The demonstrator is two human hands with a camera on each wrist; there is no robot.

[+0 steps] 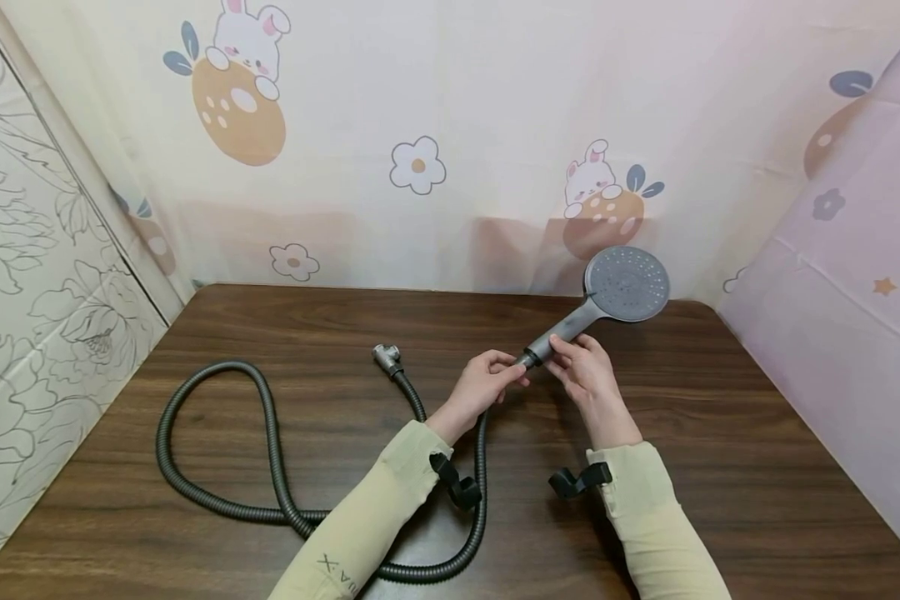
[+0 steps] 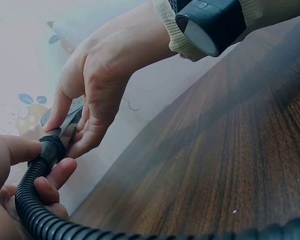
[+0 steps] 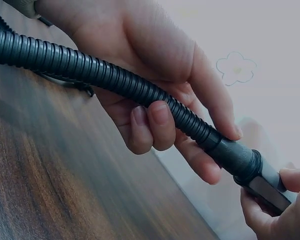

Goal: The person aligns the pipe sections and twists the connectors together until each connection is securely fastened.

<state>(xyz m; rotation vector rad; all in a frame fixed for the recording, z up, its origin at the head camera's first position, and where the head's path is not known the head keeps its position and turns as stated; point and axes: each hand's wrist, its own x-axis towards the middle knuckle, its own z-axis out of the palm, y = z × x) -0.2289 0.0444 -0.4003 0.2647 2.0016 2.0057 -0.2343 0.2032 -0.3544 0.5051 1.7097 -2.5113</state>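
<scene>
A grey shower head (image 1: 627,283) is held up over the back right of the table, its round perforated face toward the head camera. My right hand (image 1: 587,379) pinches its handle (image 1: 570,327) near the lower end. Just below, my left hand (image 1: 483,387) grips the end of a dark ribbed shower hose (image 3: 132,85), thumb on the smooth collar (image 3: 235,159) and fingers curled under the ribs. Collar and handle meet end to end between the two hands. The hose's other end, a metal elbow fitting (image 1: 387,357), lies on the table behind my left hand.
The hose runs down from my left hand and lies in a wide loop (image 1: 167,433) on the left of the brown wooden table (image 1: 645,517), passing under my left forearm. A patterned curtain (image 1: 495,100) hangs behind the table's back edge. Black camera mounts (image 1: 579,481) sit on both wrists.
</scene>
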